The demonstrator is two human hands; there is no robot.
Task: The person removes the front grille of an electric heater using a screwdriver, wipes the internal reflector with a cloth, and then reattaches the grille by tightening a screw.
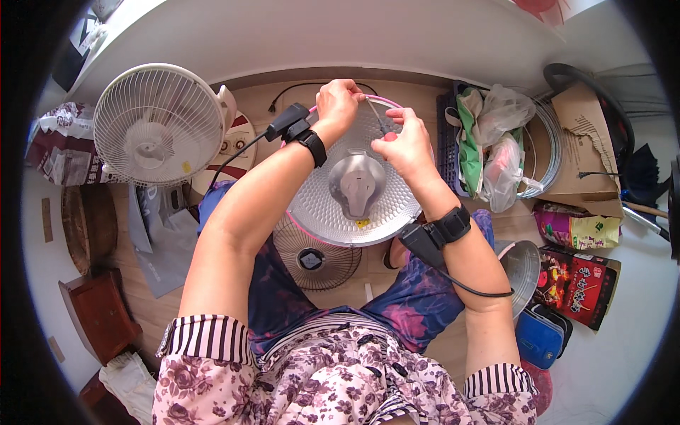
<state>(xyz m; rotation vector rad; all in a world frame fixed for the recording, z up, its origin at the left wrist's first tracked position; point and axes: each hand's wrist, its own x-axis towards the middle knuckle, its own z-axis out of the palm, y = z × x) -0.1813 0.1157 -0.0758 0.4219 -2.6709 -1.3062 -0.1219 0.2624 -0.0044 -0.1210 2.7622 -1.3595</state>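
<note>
A round dish heater (pixel 315 185) with a dimpled silver reflector and pink rim stands before me, its metal centre piece (pixel 356 183) facing up. At its far edge, the fingers of my left hand (pixel 338 105) are closed in a pinch on the rim. My right hand (pixel 411 147) grips a screwdriver (pixel 377 118) by its red handle. The shaft slants up to the rim, its tip right beside my left fingertips; any screw there is too small to make out. Under the dish's near side, between my legs, lies a round wire guard (pixel 312 258) with a dark hub.
A white fan (pixel 152 127) stands at the left, near a red-and-white round base (pixel 237 138). To the right are a dark crate (pixel 450 142) with plastic bags (pixel 504 166), coiled wire (pixel 549 152) and a cardboard box (pixel 584 127). Black cables run from devices strapped to both wrists.
</note>
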